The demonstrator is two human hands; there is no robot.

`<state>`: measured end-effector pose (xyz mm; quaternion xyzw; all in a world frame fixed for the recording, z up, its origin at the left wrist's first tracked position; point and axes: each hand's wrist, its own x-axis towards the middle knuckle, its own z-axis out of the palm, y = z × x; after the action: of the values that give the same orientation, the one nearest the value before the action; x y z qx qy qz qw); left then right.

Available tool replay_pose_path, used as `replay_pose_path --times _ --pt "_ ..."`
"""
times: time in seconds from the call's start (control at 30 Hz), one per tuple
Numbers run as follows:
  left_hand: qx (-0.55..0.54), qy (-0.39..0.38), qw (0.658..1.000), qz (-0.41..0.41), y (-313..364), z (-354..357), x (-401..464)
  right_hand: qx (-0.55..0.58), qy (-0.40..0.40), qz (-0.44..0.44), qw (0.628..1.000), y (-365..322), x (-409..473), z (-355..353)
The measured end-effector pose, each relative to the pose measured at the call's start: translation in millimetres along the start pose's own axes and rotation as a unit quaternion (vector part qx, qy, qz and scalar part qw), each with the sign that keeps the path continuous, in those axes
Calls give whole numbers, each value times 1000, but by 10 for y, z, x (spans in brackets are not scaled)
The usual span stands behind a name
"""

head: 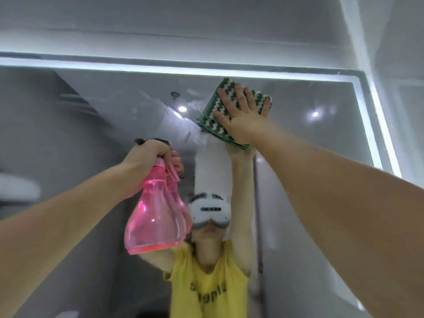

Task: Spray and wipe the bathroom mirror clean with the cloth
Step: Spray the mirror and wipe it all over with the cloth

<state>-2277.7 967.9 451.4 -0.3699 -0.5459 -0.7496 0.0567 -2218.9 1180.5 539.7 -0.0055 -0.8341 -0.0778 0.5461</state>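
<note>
The right hand lies flat with fingers spread on the cloth, pressing it against the mirror close under the top edge, toward the upper right corner. The cloth is green and white, folded into a thick pad, and part of it pokes out above and below the palm. The left hand is curled round the neck of the bottle, a pink see-through sprayer hanging down just in front of the glass, lower and to the left of the cloth. A lit strip runs along the mirror's top and right side. In the glass, a person in a yellow shirt shows with both arms raised.
</note>
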Motion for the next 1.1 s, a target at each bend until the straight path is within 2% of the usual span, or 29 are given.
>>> replay_pose_path --times 0.1,0.2,0.27,0.33,0.7,0.83,1.0,1.1 --pt "60 -30 997 29 -126 -331 165 2 -9 5 1000 42 222 -82" --pt "-14 -38 999 -2 -2 -40 -98 11 -10 12 1000 23 292 -115" --pt "-25 -16 1000 4 6 120 -217 2 -13 13 1000 -10 230 -121" --pt "13 9 1000 22 -28 169 -273 -8 -19 8 1000 -32 83 -83" --pt "3 55 998 -35 -375 228 -718 -45 -4 -73 996 -356 -1812 824" --pt "30 69 997 -26 -468 139 -773 -29 21 -82 996 -452 -2405 1086" --pt "131 65 989 -18 -483 69 -747 -34 19 -93 995 -374 -2366 1077" --pt "82 38 996 -15 -526 7 -697 -51 6 -92 994 -355 -2154 971"
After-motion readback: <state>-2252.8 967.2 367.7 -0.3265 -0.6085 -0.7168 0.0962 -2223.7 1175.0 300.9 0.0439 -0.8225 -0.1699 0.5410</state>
